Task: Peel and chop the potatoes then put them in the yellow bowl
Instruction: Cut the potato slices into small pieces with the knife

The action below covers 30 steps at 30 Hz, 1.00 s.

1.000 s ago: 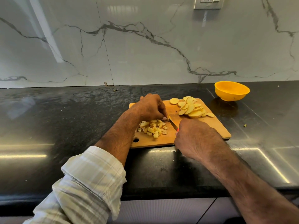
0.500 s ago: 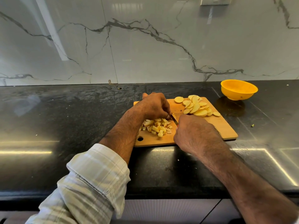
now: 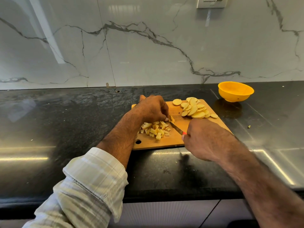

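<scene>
- Landmark: the wooden cutting board [image 3: 179, 139], lying flat on the black countertop [image 3: 65, 116].
- My left hand [image 3: 151, 109] sits over the board's left-centre, fingers curled down, fingertips pinching a small stack of potato pieces [image 3: 171, 118] against the wood.
- My right hand [image 3: 205, 139] is at the board's near right edge, fist wrapped round the knife [image 3: 176, 128] — only a sliver of red handle shows at the thumb.
- Blade runs diagonally from my right hand toward the board's middle, tip just beside the pinched pieces; I cannot tell if the edge is touching them.
- Diced potato cubes [image 3: 155, 130] are heaped on the board's near left part, just below my left hand and left of the blade.
- Potato slices [image 3: 194, 109] lie overlapped on the board's far right part, one round lying a little apart on the left of the pile.
- Hanging hole in the board's near left corner, uncovered.
- Yellow bowl [image 3: 236, 91] stands upright on the counter beyond the board's far right corner — apart from it, no potato visible inside.
- Checked sleeve [image 3: 92, 183] rolled back on my left forearm, nearer than the board's front edge.
- Marble-veined wall panel [image 3: 148, 46] rises behind the board.
</scene>
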{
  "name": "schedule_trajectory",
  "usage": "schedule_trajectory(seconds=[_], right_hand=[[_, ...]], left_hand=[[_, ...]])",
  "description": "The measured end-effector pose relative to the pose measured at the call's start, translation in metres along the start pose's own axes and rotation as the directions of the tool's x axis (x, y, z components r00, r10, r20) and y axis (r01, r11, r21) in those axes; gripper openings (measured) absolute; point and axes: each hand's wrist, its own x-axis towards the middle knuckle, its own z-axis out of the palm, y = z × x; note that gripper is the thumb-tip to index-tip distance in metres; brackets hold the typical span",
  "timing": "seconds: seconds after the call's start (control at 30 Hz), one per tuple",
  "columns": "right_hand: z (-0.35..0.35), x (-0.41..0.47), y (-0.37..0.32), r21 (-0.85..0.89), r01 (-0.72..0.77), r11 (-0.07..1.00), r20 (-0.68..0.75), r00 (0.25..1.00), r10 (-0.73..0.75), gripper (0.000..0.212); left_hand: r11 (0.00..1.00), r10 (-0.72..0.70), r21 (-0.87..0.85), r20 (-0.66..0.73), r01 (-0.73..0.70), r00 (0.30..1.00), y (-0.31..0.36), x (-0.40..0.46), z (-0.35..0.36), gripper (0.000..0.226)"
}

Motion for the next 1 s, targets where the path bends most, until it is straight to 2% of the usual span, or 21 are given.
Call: schedule_trajectory(seconds=[0.13,0.23,0.37,0.6,0.77,0.87,1.0], right_hand=[[-0.014,0.002,0.002,0.052,-0.007,0.999,0.033,0.999,0.006,0.036],[-0.012,0.005,0.003,0.073,-0.028,0.997,0.042,0.999,0.025,0.036],[-0.009,0.009,0.009,0.166,-0.073,0.983,0.122,0.991,0.053,0.034],[0.005,0.001,0.017,0.291,0.054,0.955,-0.071,0.997,-0.034,0.038],[0.014,-0.004,0.014,0.293,0.026,0.956,-0.133,0.991,0.014,0.037],[0.011,-0.007,0.015,0.259,-0.028,0.966,-0.099,0.994,0.055,0.035],[-0.004,-0.011,0.01,0.188,-0.078,0.979,0.024,0.997,0.075,0.032]], left_hand=[[0.983,0.065,-0.177,0.053,-0.055,0.996,-0.002,-0.002,0.002,0.03],[0.976,0.115,-0.195,0.094,-0.095,0.989,0.001,-0.001,0.001,0.04],[0.976,0.13,-0.19,0.093,-0.111,0.987,0.0,0.001,0.002,0.035],[0.971,0.165,-0.196,0.157,-0.133,0.974,-0.003,0.0,0.0,0.023],[0.978,0.121,-0.183,0.12,-0.098,0.985,0.006,-0.001,0.006,0.024],[0.987,0.081,-0.144,0.044,-0.074,0.996,0.013,0.003,0.012,0.015],[0.992,0.014,-0.127,0.008,-0.013,1.0,0.018,0.006,0.014,0.01]])
